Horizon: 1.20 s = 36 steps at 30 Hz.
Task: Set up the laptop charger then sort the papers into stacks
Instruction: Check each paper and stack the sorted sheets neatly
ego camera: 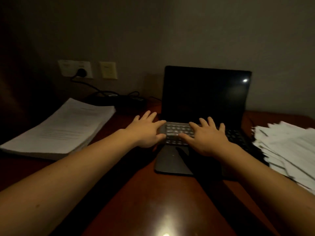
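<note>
Head view: my left grip (146,130), a bare hand, lies flat with fingers spread at the left edge of the laptop (206,92). Its thumb rests along the corner of the keyboard (177,132), and it holds nothing. My right grip (208,135) is just as open, palm down on the keys with fingers fanned, closed round nothing. I read both as steadying or testing the machine, not lifting it. The screen is dark and stands upright, facing me at the back of the tabletop (153,201). Behind and to the left, a black plug (81,71) sits in a white wall socket (75,68). Its cable (88,86) drops to a dark block (119,99) on the tabletop, which I take for the charger. Whether its lead reaches the laptop I cannot tell. A yellowish wall plate (108,69) is beside the socket. The papers flank the laptop, probably so that both are in reach: a squared stack (63,126) on the left and a ragged, fanned pile (289,145) touching the laptop's right side. That pile looks like the sorting still to be done. Print shows on the top left sheet but is too blurred to read, and I see no brand on the laptop.
</note>
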{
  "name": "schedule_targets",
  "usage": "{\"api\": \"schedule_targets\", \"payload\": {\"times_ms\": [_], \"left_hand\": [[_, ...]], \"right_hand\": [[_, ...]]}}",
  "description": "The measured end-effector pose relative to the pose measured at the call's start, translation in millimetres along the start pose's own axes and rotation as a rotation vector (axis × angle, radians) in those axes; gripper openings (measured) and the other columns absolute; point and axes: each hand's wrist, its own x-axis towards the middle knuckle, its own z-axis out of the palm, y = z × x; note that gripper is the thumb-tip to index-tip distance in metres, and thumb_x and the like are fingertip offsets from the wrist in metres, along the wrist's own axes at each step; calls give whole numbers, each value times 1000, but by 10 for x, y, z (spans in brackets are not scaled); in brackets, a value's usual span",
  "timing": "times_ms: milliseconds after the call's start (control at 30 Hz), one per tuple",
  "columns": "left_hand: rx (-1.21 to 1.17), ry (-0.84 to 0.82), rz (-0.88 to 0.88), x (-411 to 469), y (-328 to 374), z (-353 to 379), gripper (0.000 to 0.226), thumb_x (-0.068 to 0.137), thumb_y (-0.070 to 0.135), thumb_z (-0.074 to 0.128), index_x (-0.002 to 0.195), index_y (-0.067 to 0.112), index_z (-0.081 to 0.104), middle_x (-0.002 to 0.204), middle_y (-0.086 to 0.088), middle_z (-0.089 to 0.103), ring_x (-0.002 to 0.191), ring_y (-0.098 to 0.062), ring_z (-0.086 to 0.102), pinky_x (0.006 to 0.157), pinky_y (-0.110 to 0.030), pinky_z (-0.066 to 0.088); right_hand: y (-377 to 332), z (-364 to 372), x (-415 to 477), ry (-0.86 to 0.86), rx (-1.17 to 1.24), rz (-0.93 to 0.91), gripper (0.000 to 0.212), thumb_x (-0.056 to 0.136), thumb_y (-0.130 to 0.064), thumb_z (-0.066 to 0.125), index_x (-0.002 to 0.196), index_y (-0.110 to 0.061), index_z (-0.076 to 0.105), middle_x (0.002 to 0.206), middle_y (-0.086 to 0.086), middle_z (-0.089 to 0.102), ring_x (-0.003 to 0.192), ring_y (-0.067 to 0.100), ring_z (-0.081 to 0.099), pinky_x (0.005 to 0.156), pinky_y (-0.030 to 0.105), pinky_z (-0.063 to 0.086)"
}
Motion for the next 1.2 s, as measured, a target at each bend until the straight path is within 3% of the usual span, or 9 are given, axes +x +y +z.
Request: {"api": "schedule_targets", "payload": {"times_ms": [467,633,833,967,1100,1200], "left_hand": [[11,116,390,782,2765,148,65,100,59,40,157,31,25,167,-2,11,154,-24,3,122,-47,12],[-60,87,552,870,3358,157,52,105,46,37,148,17,41,155,-9,37,142,-25,31,114,-43,34],[-203,-107,351,1209,3783,184,54,101,46,49,141,10,48,144,-11,51,128,-29,49,102,-37,42],[-445,-71,181,1329,3946,149,46,94,33,64,131,6,58,111,-8,58,94,-24,55,92,-40,53],[-633,-51,21,1447,4038,125,44,87,34,70,124,11,63,114,-3,64,99,-25,63,93,-43,55],[-819,-167,-64,1469,4127,68,36,89,35,73,112,11,62,96,-4,64,82,-21,66,70,-34,59]], "right_hand": [[2619,191,-839,-13,77,354,63,103,-61,21,158,-31,22,168,5,13,155,33,4,120,63,5],[3220,449,-1048,-34,150,481,59,102,-61,19,153,-32,25,164,2,24,151,34,15,117,69,10],[3532,620,-1206,-10,162,547,66,98,-70,17,158,-41,12,169,-7,5,156,30,1,115,73,-1],[3739,671,-1315,21,176,576,68,97,-72,18,158,-42,12,169,-8,5,156,29,1,116,73,-2],[3820,687,-1404,43,196,562,67,97,-71,19,158,-43,12,169,-9,4,156,27,-1,117,70,-3],[3832,686,-1397,42,191,536,68,96,-71,19,158,-44,11,169,-9,3,156,26,-1,116,70,-5]]}}
